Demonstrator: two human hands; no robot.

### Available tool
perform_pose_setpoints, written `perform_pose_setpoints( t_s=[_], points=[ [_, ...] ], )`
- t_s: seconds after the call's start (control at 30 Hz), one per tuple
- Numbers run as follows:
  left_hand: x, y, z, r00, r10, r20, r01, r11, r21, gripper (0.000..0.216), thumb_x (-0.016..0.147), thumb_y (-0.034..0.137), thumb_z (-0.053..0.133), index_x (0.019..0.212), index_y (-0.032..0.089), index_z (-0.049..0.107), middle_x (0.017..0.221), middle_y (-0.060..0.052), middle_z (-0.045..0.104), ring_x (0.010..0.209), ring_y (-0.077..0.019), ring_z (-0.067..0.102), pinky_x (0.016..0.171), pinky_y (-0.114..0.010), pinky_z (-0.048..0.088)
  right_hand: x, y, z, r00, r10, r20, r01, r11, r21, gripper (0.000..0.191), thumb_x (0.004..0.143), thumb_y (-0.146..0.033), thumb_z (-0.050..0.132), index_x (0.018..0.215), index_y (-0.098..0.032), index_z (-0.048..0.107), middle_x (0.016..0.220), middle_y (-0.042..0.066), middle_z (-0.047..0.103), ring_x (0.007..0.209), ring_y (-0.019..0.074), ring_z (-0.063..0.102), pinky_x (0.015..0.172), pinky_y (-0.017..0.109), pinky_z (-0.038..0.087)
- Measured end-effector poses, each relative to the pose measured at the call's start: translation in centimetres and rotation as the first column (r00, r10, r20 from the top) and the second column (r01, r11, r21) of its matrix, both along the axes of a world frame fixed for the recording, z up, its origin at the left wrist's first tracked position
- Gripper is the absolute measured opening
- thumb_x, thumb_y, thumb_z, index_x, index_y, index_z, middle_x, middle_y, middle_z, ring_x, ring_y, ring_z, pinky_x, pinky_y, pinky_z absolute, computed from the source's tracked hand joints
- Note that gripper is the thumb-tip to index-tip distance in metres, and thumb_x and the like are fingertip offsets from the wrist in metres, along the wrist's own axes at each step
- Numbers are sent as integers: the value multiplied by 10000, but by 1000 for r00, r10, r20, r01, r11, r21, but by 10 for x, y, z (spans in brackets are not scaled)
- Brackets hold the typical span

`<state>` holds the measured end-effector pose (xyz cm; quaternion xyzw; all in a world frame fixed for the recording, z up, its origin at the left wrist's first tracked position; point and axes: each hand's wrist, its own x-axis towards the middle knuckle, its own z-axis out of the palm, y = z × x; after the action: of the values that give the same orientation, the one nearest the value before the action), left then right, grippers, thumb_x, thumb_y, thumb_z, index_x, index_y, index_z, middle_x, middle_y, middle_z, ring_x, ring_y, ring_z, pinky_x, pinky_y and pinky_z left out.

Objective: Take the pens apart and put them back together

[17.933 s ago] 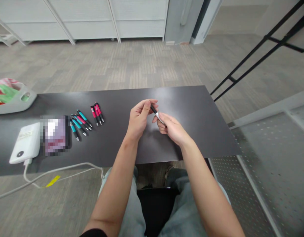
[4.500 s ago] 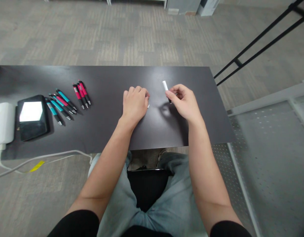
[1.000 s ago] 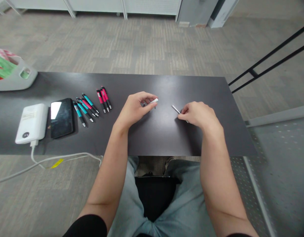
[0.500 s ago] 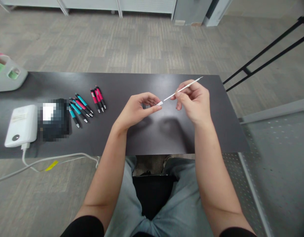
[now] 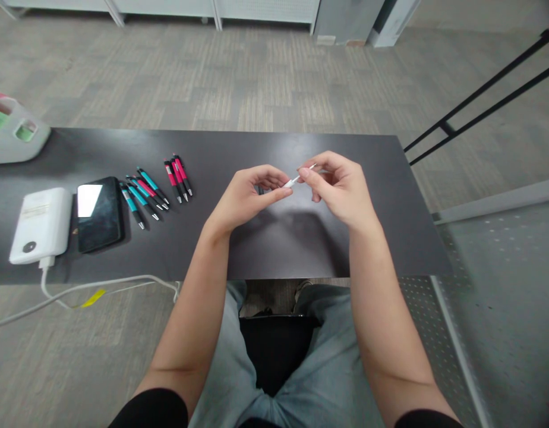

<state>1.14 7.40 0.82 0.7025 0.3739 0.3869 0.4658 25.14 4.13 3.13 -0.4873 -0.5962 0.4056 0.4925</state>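
Observation:
My left hand (image 5: 248, 199) is closed in a pinch on a short white pen barrel (image 5: 287, 184) above the dark table (image 5: 274, 244). My right hand (image 5: 341, 190) pinches a thin white refill (image 5: 306, 171), whose end goes into the open end of the barrel. Both hands meet over the middle of the table. Most of the refill is hidden by my right fingers.
Several teal and pink pens (image 5: 143, 193) and three pink pens (image 5: 178, 172) lie at the left. A black phone (image 5: 98, 211) and a white power bank (image 5: 40, 224) with a cable (image 5: 100, 288) sit further left. A grey basket (image 5: 13, 139) stands at the far left edge.
My right hand has come down and left, and the refill has slid further into the barrel held by my left hand. The left hand has barely moved.

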Motion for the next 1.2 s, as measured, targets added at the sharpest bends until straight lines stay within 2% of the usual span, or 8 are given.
perform_pose_setpoints(
  t_s=[0.33,0.6,0.73,0.83,0.93,1.0,1.13,1.2],
  points=[
    [-8,1,3,999,47,11,-48,998,49,682,945,911,963,1058,243,886,1060,-77,937,998,-289,875,960,-472,710,-17,7,-6,1000,-20,-11,20,1000,14,551,948,-768,1031,930,-269,799,916,14,830,591,126,558,559,321,483],
    [-18,1,3,998,60,20,-60,998,10,654,936,924,953,1077,289,889,1046,-92,926,948,-305,852,905,-487,699,-36,15,-16,999,-49,14,49,999,12,590,939,-874,971,1087,-310,884,955,14,826,664,173,603,587,333,528],
    [-29,6,0,995,98,11,-98,995,24,664,918,935,964,1068,293,886,1042,-87,928,963,-303,855,911,-469,697,-32,21,-25,979,9,202,3,998,-60,502,1015,-716,952,1323,-321,919,1071,17,869,735,198,648,701,357,592],
    [-37,9,-6,986,165,1,-165,986,34,693,881,939,989,1068,279,886,1043,-89,931,967,-285,857,890,-418,677,-34,21,-30,884,29,466,14,996,-87,332,1140,-454,818,1416,-292,907,1259,70,895,967,262,797,957,398,668],
    [-43,12,-12,978,209,-16,-208,977,47,662,903,910,981,1065,274,889,1059,-89,940,978,-283,857,897,-409,663,-40,19,-31,742,55,668,14,995,-97,274,1156,-328,754,1376,-271,906,1428,128,863,1256,338,829,1123,434,653],
    [-44,13,-14,976,215,-31,-213,975,63,601,938,863,970,1056,279,894,1056,-84,943,977,-289,854,903,-420,656,-42,18,-31,704,78,706,3,994,-113,190,1147,-319,764,1276,-279,898,1431,131,859,1283,354,823,1123,448,652],
    [-45,15,-18,975,210,-68,-204,975,87,491,989,772,947,1061,288,901,1041,-77,935,954,-287,838,896,-431,648,-37,20,-36,782,80,618,9,990,-139,20,1074,-296,835,1085,-307,822,1218,74,899,1040,312,830,1047,449,666],
    [-46,15,-19,976,204,-76,-197,976,93,455,1003,736,937,1069,287,903,1032,-74,927,935,-276,829,890,-425,645,-32,24,-41,863,49,503,24,990,-138,88,1042,-348,874,1028,-316,793,1107,51,895,992,301,837,1028,448,676]
  ],
)
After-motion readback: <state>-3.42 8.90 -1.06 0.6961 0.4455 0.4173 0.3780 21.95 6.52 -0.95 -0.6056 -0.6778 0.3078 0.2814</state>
